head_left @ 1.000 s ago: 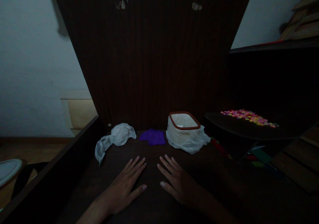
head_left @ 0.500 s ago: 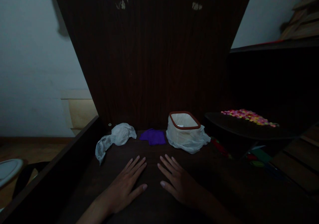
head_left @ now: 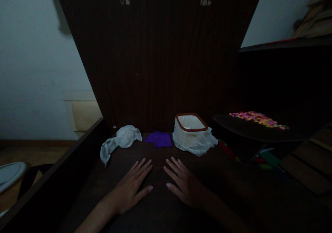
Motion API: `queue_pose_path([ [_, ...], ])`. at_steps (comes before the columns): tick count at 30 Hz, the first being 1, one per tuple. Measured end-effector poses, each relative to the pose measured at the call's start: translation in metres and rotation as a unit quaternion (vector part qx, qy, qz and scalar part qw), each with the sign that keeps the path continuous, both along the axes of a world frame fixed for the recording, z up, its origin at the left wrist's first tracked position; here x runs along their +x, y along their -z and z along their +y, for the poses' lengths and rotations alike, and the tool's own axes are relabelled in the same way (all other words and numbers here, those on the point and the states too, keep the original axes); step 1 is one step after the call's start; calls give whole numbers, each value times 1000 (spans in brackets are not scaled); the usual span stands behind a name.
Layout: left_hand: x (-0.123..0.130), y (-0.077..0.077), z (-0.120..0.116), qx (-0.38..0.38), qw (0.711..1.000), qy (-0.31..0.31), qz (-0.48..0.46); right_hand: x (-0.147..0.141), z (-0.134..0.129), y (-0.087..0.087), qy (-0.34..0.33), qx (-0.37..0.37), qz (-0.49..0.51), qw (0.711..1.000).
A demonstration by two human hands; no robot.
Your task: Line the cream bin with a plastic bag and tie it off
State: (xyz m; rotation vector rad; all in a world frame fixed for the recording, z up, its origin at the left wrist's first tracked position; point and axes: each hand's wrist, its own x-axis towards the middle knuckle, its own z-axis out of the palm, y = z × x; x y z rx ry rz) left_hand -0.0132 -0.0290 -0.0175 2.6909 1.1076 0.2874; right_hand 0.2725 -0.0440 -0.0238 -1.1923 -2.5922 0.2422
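Observation:
My left hand (head_left: 132,185) lies flat on the dark wooden surface, fingers stretched and holding nothing. Mirroring it, my right hand (head_left: 183,184) rests palm down with its fingers apart, also without anything in it. Beyond the left one is a crumpled whitish plastic bag (head_left: 127,136) with a twisted tail. A folded purple cloth (head_left: 162,139) lies between the bag and a squarish bin (head_left: 190,134). The bin has a brown rim and a pale plastic liner that spreads around its base. Both hands are apart from all three things.
A tall dark panel (head_left: 160,60) rises behind the objects. On the right, a dark rounded shelf (head_left: 233,125) carries a heap of small colourful pieces (head_left: 259,118), with red and green items under it. A raised wooden edge (head_left: 64,164) borders the left side.
The whole view has shifted slightly, with the objects a little higher in the picture. Both hands stay flat in the same place, and nothing was picked up.

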Motion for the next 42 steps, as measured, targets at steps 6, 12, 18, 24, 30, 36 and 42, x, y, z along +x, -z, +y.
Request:
queue_pose_path([
  [6, 1, -4, 0, -17, 1000, -7, 4, -1, 0, 7, -9, 96, 74, 993],
  [12, 4, -6, 0, -30, 999, -11, 12, 1, 12, -16, 35, 298, 223, 928],
  [18, 2, -3, 0, -13, 1000, 5, -24, 16, 31, -64, 157, 436, 243, 852],
  [24, 2, -4, 0, -30, 999, 2, -27, 28, 67, -87, 345, 367, 226, 834],
  [30, 3, -6, 0, -32, 999, -3, -29, 31, 93, -78, 422, 274, 207, 839],
  [36, 3, -4, 1, -36, 999, -6, -24, 36, 96, -73, 421, 259, 212, 843],
  [42, 3, -4, 1, -33, 999, 1, -32, 40, 95, -75, 408, 266, 218, 846],
])
